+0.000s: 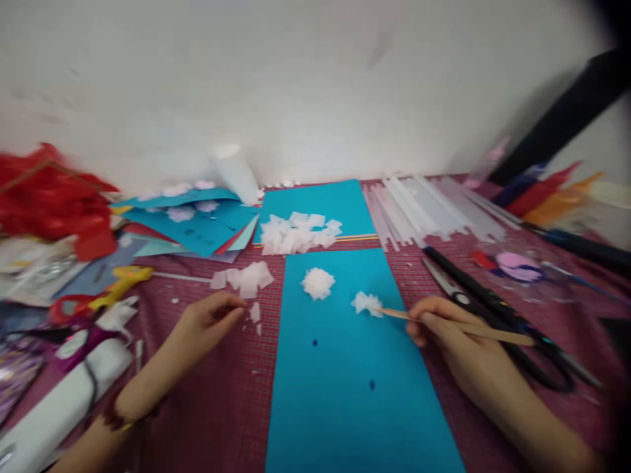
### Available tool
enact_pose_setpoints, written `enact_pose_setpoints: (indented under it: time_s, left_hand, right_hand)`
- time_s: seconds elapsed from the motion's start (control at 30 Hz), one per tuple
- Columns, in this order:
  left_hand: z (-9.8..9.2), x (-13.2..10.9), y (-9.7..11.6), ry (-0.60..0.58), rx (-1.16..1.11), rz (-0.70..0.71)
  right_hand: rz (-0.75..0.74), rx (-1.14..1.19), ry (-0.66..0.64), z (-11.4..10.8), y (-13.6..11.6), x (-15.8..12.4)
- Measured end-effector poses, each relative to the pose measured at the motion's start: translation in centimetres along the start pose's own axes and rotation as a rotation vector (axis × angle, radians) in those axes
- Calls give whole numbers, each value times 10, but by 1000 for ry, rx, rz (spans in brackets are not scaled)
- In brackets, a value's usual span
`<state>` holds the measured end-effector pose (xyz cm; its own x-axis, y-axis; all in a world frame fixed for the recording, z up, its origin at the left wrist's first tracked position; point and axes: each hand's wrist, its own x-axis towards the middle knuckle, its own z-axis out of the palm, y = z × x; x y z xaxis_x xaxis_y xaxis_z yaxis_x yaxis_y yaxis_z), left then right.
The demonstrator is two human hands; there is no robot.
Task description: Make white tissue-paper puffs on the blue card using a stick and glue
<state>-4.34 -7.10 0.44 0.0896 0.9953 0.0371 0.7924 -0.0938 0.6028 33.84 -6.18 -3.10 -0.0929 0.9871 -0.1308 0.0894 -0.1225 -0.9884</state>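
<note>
My right hand [444,332] grips a slim wooden stick [493,333]. The stick's narrow tip meets a small tuft of white tissue paper [365,303] on the long blue paper sheet [340,407]. Left of that tuft, a fuller white tissue pompom [318,283] sits on the same sheet, and two dark dots lie lower down. Beside the sheet, the thumb and fingertips of my left hand [210,322] are drawn together close to a small white paper scrap [255,312]; whatever they pinch is hidden. Cut tissue squares [246,278] lie just beyond that hand.
A heap of tissue squares [296,231] rests on another blue sheet [315,197]. Scissors [468,302] and translucent glue sticks [424,207] lie right. Left are a yellow-handled tool [121,284], a white glue gun [69,401], folded blue papers [197,223] and red material [54,203].
</note>
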Motion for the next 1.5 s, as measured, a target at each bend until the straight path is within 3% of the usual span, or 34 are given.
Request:
enact_pose_setpoints:
  time_s: [0.17,0.43,0.53,0.73,0.9,1.0,1.1,1.23,1.37,1.5]
  left_hand:
    - [-6,0,1,-80,23,-61]
    - [1,19,10,-204,227,-23]
    - [9,22,5,-165,264,-92]
    - [22,16,7,-178,44,-88]
    - [8,13,28,-175,-193,-62]
    - [-4,12,29,-71,-121,-41]
    - [-8,9,22,-59,176,49]
    - [-2,0,10,-190,535,331]
    - [4,2,5,-202,617,449]
    - [4,11,11,-149,482,406]
  right_hand:
    - [50,53,-28,-6,4,5]
    - [69,-54,-56,-7,3,3]
    - [71,-64,-61,-7,3,2]
    - [66,-32,-53,-4,4,1]
    - [-13,34,-134,0,5,-3]
    - [-54,19,-146,5,-1,-6]
    - [-72,-25,-164,9,-10,-8]
    - [-83,-48,-168,15,-18,-11]
    - [-91,-33,-166,18,-18,-12]
    - [-96,-12,-149,17,-16,-11]
